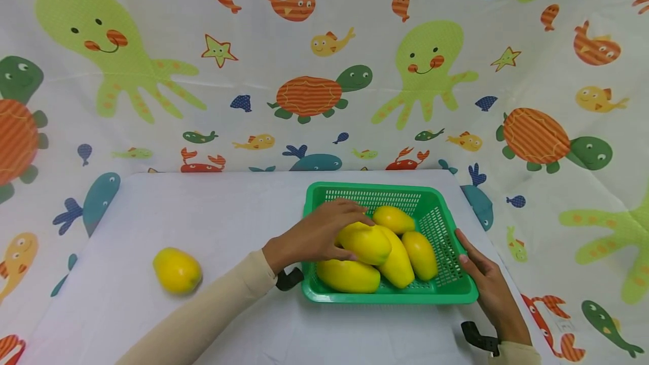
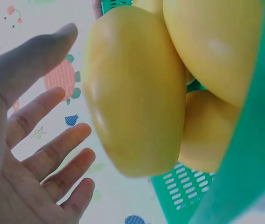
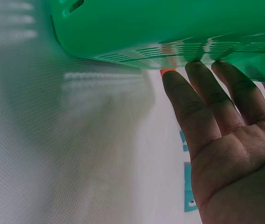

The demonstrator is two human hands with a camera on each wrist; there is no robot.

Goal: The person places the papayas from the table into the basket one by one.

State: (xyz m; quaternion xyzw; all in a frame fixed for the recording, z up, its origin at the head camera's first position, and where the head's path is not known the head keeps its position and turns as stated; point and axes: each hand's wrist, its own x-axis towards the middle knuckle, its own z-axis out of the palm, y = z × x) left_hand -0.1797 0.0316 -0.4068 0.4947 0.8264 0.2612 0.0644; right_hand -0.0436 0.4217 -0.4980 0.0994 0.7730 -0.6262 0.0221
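Several yellow mangoes lie in a green plastic basket (image 1: 390, 298). My left hand (image 1: 324, 232) is over the basket's left side, beside the topmost mango (image 1: 367, 244). In the left wrist view, the fingers of my left hand (image 2: 44, 154) are spread, with a gap between them and the nearest mango (image 2: 135, 93). My right hand (image 1: 489, 283) holds the basket's right rim, thumb at the edge. From the right wrist view, the fingertips of that hand (image 3: 235, 140) touch the basket's outer wall (image 3: 146, 28); its thumb is hidden there.
A single mango (image 1: 177, 270) lies on the white-covered table (image 1: 243, 207), left of the basket. Behind the table hangs a cloth (image 1: 324, 32) printed with sea animals. A dark wrist strap piece (image 1: 289, 279) sits close to the basket's left corner.
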